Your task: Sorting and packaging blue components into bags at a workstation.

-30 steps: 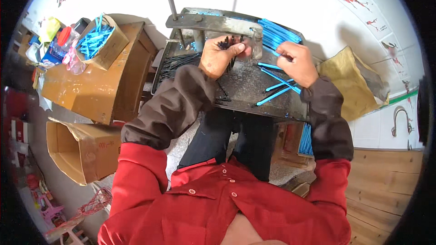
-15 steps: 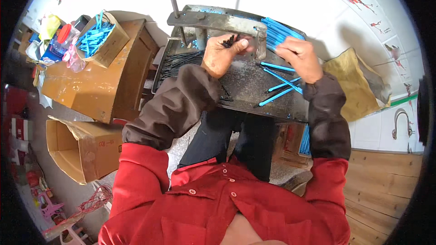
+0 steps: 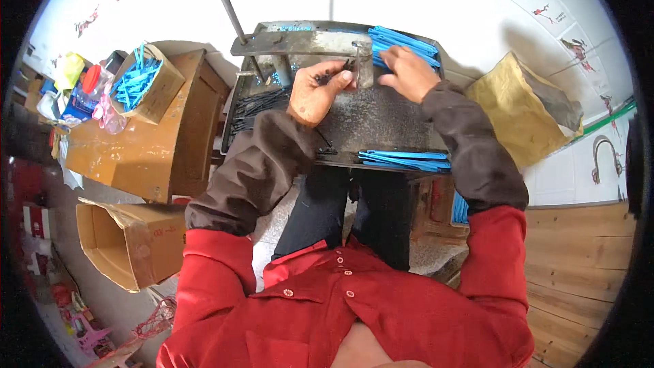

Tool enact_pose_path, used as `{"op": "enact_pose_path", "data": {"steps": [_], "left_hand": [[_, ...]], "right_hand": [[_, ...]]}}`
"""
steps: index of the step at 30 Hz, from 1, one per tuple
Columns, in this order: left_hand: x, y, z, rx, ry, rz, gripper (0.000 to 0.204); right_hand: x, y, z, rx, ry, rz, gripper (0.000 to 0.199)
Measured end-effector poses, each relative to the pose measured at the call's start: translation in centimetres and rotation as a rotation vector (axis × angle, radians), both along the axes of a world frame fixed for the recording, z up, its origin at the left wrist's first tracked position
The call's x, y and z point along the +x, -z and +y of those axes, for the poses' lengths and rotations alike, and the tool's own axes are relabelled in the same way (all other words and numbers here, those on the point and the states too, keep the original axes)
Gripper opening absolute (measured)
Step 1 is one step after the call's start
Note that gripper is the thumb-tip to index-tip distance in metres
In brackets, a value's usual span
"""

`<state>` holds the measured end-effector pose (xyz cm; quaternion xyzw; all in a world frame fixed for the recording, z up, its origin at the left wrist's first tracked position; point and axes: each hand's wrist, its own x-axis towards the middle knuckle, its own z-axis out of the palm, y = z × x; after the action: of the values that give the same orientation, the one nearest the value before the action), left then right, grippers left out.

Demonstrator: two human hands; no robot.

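A bundle of short, thin black sticks (image 3: 323, 78) is held in my left hand (image 3: 313, 99), its thumb and fingers closed around it beside an upright metal post (image 3: 365, 71). On the post's other side, my right hand (image 3: 411, 76) is at the pile of long, flat blue strips (image 3: 405, 42), thumb and fingers apart, with nothing visibly held. Several more blue strips (image 3: 403, 160) lie roughly parallel along the front edge of the dark metal tray (image 3: 381, 126). Black sticks (image 3: 255, 109) are heaped at the tray's left side, partly behind my left sleeve.
A flat metal arm (image 3: 306, 43) with a tall rod (image 3: 227, 1) crosses above the tray's back. To the left, a box of blue strips (image 3: 167, 88) stands on a brown cabinet (image 3: 129, 157), with an open cardboard box (image 3: 146, 238) below. A yellowish sack (image 3: 507, 109) is at right.
My right hand has moved from above the tray's right side to the blue pile. The crossed blue strips now lie gathered along the front edge. My left hand still holds the black sticks.
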<state>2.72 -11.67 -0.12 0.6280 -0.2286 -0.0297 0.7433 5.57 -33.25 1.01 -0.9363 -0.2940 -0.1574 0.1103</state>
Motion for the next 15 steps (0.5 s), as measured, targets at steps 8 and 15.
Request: {"op": "enact_pose_path", "data": {"steps": [8,15], "left_hand": [[-0.5,-0.7,0.0,-0.092,-0.026,0.038,0.015],[0.4,0.4,-0.5,-0.194,-0.054,0.082,0.01]], "right_hand": [[-2.9,-1.2,-1.3,0.002,-0.03,-0.118,0.011],[-5.5,-3.1,3.3,0.873,0.051,0.521,0.008]]}}
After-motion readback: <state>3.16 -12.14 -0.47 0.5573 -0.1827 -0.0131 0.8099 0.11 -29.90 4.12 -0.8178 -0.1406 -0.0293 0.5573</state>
